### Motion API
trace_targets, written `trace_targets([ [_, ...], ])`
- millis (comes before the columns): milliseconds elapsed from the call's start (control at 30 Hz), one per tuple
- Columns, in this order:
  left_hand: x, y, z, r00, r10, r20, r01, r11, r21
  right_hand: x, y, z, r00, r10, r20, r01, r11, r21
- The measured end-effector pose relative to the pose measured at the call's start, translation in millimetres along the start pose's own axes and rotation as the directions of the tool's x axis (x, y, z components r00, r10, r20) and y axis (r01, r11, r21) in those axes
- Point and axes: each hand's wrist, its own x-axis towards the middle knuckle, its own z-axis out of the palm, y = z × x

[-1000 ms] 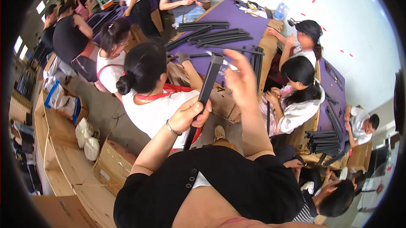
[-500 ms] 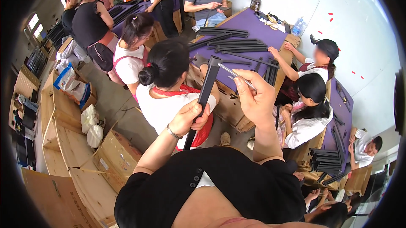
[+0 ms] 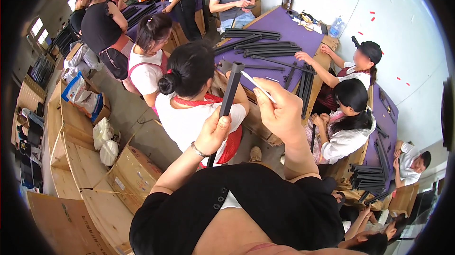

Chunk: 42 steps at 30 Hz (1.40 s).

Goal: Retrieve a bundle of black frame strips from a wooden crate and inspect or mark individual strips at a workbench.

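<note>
My left hand (image 3: 212,134) is wrapped round a long black square bar (image 3: 230,91), which stands tilted in front of my chest. Its upper end sticks out above my fingers and its lower part runs down toward my shirt. Between the thumb and fingers of my right hand (image 3: 280,110) is a slim, pale pen-like tool (image 3: 256,85). The tool's tip points up and left, at or close to the bar's upper end; I cannot tell whether they touch.
A purple-topped table (image 3: 303,32) ahead carries several black bars (image 3: 268,49). Co-workers sit around it, one in a white top (image 3: 199,108) just beyond my left hand. Wooden crates and a cardboard box (image 3: 135,170) stand on the left. More bars (image 3: 367,179) lie at the right.
My right hand and the pen-like tool have shifted slightly left and down, and the tool has turned a little. The bar now stands slightly more upright, its upper end a little further left.
</note>
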Motion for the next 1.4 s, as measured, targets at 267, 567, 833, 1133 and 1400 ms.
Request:
trace_targets([
  [267,0.1,2.8,-15.2,0.969,0.203,-0.14,-0.104,0.853,0.512,8.1,-3.3,4.1,0.985,0.165,0.06,-0.169,0.983,0.07],
  [567,-2.1,16.5,-17.2,0.935,0.3,-0.191,-0.082,0.703,0.707,5.3,-0.8,28.5,0.99,0.14,0.007,-0.14,0.987,0.079],
  [833,-6.4,10.7,-25.4,0.937,0.274,-0.215,-0.079,0.769,0.635,20.8,-1.1,15.7,0.983,0.037,0.178,-0.062,0.988,0.138],
  [1133,9.3,30.6,-76.5,0.605,0.763,-0.226,-0.11,0.361,0.926,16.1,-18.1,2.1,0.956,-0.223,0.192,0.237,0.97,-0.05],
  [1400,-20.8,74.4,-81.8,0.802,0.348,-0.486,-0.467,0.872,-0.147,-15.7,2.2,0.6,0.831,0.346,0.437,-0.459,0.869,0.186],
])
